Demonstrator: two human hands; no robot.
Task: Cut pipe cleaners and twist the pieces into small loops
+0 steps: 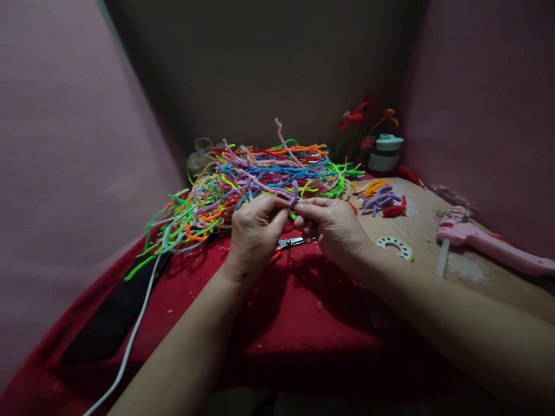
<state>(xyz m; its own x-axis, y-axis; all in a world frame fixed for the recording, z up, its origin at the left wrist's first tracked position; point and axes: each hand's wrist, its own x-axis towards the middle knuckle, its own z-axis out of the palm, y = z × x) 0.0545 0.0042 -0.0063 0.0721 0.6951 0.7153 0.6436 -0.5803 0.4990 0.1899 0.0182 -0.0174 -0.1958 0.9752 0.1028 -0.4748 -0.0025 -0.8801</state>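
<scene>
My left hand (260, 225) and my right hand (327, 225) meet in the middle of the view, fingertips pinched together. Between them is a short purple pipe cleaner (295, 192), gripped by both hands, with its bent upper end sticking up. Its lower part is hidden by my fingers. Behind them lies a big heap of pipe cleaners (269, 167) in many colours. Below my fingers a pair of scissors (291, 243) rests on the red cloth, partly covered by my hands.
On the right, a brown board (420, 214) carries purple pipe cleaner pieces (378, 201), a white ring-shaped piece (394, 247) and a pink glue gun (489, 240). A lidded jar (385, 153) stands behind. At left, a white cable (134, 341) crosses a black flat object (110, 318).
</scene>
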